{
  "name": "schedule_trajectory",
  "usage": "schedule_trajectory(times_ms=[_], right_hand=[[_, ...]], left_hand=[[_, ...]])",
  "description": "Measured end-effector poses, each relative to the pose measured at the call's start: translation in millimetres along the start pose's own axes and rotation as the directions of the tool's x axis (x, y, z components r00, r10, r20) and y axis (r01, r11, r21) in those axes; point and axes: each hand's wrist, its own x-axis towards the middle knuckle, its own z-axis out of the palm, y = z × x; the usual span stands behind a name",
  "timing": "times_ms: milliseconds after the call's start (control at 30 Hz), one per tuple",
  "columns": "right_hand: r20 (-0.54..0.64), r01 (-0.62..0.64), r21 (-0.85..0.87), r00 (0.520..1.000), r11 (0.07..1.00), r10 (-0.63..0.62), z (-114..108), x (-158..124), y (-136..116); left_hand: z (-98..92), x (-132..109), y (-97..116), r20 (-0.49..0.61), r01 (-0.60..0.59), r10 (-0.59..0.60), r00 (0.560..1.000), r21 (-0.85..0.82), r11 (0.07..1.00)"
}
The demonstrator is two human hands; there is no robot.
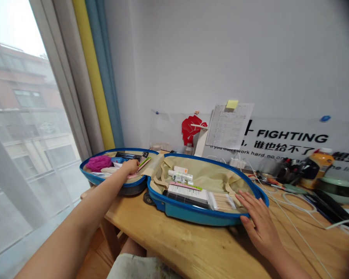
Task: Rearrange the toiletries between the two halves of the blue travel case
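Note:
A blue hard-shell case (192, 214) lies open on a wooden desk (174, 240), both halves lined in beige. My left hand (130, 167) reaches into the left half, fingers curled among small items beside a magenta puff (99, 162); what it holds is hidden. My right hand (257, 221) rests flat with fingers spread on the front right rim of the right half. That half holds small bottles (180, 176), flat boxes (187, 192) and a packet of cotton swabs (222, 201).
White cables (293, 217) trail across the desk on the right, near a yellow bottle (318, 164), green bowls (336, 188) and clutter. A paper sheet (228, 126) and a banner hang on the wall. A window with curtains (95, 73) is at left.

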Motion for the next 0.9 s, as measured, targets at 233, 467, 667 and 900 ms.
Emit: schedule_trajectory(times_ms=[233, 467, 667, 900], right_hand=[[-0.037, 0.036, -0.013, 0.999, 0.999, -0.037, -1, 1, -3], [0.001, 0.005, -0.001, 1.0, 1.0, -0.005, 1, 0, 1], [0.001, 0.002, -0.006, 1.0, 1.0, -0.002, 0, 0, 0], [0.007, -0.017, 0.008, 1.0, 1.0, 0.017, 0, 0, -1]], left_hand=[[-1.3, -5, 2, 0.002, 0.03, -0.03, 1.0, -0.054, 0.998], [1.0, -5, -1, -0.014, 0.041, -0.043, 0.999, -0.104, 0.994], [-1.9, -7, 3, -0.098, -0.019, 0.006, 0.995, -0.126, 0.992], [-30.7, -26, 28, -0.343, -0.228, 0.176, 0.923, -0.117, 0.967]])
